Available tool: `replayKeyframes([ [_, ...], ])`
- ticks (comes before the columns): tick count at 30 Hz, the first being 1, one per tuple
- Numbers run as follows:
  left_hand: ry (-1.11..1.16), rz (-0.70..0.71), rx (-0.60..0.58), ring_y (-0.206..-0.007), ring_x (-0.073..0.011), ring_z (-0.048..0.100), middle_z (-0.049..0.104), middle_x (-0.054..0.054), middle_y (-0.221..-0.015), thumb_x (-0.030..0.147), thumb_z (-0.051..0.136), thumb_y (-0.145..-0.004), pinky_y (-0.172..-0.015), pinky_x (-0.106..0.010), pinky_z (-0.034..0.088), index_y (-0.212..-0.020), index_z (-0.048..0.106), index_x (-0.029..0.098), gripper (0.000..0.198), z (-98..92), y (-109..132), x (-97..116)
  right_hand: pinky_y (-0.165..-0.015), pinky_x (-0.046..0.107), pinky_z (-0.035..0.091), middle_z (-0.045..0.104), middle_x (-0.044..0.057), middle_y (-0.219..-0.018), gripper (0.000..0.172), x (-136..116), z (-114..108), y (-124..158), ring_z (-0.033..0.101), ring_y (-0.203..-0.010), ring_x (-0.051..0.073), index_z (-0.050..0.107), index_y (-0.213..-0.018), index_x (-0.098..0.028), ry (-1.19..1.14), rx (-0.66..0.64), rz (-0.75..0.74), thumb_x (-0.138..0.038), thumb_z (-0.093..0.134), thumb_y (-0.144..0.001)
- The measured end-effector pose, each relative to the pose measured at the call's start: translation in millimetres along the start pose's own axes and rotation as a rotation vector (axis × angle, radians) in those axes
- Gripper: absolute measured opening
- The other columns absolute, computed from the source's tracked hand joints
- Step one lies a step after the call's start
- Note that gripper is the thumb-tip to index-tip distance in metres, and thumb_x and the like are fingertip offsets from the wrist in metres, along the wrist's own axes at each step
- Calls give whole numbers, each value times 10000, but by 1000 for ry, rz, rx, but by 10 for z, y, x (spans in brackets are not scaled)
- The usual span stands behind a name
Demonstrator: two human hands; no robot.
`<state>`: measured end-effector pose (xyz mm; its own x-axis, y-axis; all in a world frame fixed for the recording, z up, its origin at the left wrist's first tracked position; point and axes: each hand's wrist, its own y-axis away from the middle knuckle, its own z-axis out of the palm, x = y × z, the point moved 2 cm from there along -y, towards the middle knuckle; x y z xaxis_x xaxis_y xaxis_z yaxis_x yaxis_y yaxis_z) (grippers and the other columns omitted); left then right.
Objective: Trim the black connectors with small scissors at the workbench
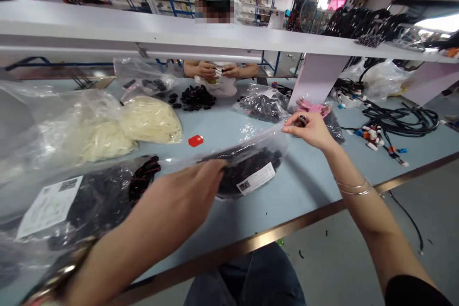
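A clear plastic bag of black parts (247, 167) with a white QR label hangs between my two hands over the blue table. My left hand (193, 186) is closed on the bag's left side, its fingers slightly blurred. At the upper right corner of the same bag, my right hand (308, 129) pinches the plastic between thumb and fingers. A larger bag of black parts (103, 196) with a white label lies beside my left forearm, black pieces showing at its open end. Behind my left hand, a small red tag (195, 140) rests on the table.
Bags of cream-coloured parts (150, 119) stand at the left. A pile of black pieces (197, 98) and another black-filled bag (263, 103) lie farther back. Coiled black cables (398, 119) are at the right. A shelf (215, 38) crosses above; behind it a person handles small parts.
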<state>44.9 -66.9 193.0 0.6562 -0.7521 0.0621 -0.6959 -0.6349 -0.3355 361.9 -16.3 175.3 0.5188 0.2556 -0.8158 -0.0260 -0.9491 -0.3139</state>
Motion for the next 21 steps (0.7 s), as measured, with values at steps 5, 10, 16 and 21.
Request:
replayKeyframes([
  [5, -249, -58, -184, -607, -224, 633, 620, -87, -722, 32, 355, -864, -467, -274, 404, -922, 566, 132, 240, 167, -594, 506, -465, 243, 295, 513, -28, -567, 315, 19, 72, -47, 376, -486, 67, 639, -688, -151, -251, 41, 103, -416, 791, -614],
  [10, -371, -55, -163, -688, -240, 653, 621, -112, -750, 27, 312, -896, -511, -263, 414, -988, 554, 116, 274, 299, -751, 600, -436, 233, 283, 510, -43, -554, 263, -14, 142, -11, 347, -453, 54, 645, -748, -157, -360, 181, 120, -339, 777, -611],
  [16, -439, -12, -121, -641, -234, 646, 632, -121, -731, -1, 304, -871, -497, -264, 387, -954, 572, 109, 301, 312, -794, 636, -451, 239, 342, 429, -81, -506, 286, 15, 209, 2, 337, -442, 58, 644, -809, -185, -422, 267, 81, -346, 791, -625],
  [21, -479, -32, -164, -630, -228, 647, 658, -144, -741, -8, 327, -845, -479, -264, 355, -900, 603, 103, 303, 192, -785, 519, -436, 242, 327, 432, -81, -519, 336, 71, 205, -7, 319, -438, 58, 634, -819, -196, -423, 278, 53, -405, 806, -618],
])
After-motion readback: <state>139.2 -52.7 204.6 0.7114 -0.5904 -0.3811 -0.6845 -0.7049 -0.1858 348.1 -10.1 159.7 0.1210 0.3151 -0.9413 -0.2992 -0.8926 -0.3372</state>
